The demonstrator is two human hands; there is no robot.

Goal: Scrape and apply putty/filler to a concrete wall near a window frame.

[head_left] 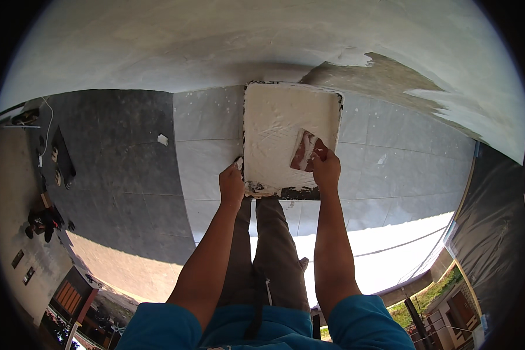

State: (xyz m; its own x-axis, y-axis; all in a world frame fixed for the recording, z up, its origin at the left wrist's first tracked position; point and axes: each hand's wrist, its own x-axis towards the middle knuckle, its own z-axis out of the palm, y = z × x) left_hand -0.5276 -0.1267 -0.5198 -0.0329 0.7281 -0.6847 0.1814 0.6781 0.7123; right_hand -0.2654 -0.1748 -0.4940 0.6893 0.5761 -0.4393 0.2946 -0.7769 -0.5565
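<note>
A rectangular tray (252, 96) with a dark rim is spread with creamy white putty, thicker in some places and streaked near the middle. My right hand (326, 169) grips a reddish-brown flat scraper (304, 150) smeared with white, over the right part of the putty. My left hand (232, 185) is closed beside the tray's left edge. A small dark and white smeared piece shows at its fingertips; whether this is a tool or part of the rim cannot be made out. Dark patches show through the putty along the near edge.
A pale wall (216, 55) curves across the top, with a darker, uncoated-looking patch (385, 81) at right. Light grey sheeting (207, 116) with white spots covers the floor, beside darker floor (116, 151) at left. A white scrap (163, 139) lies there. Black plastic (490, 216) hangs at right.
</note>
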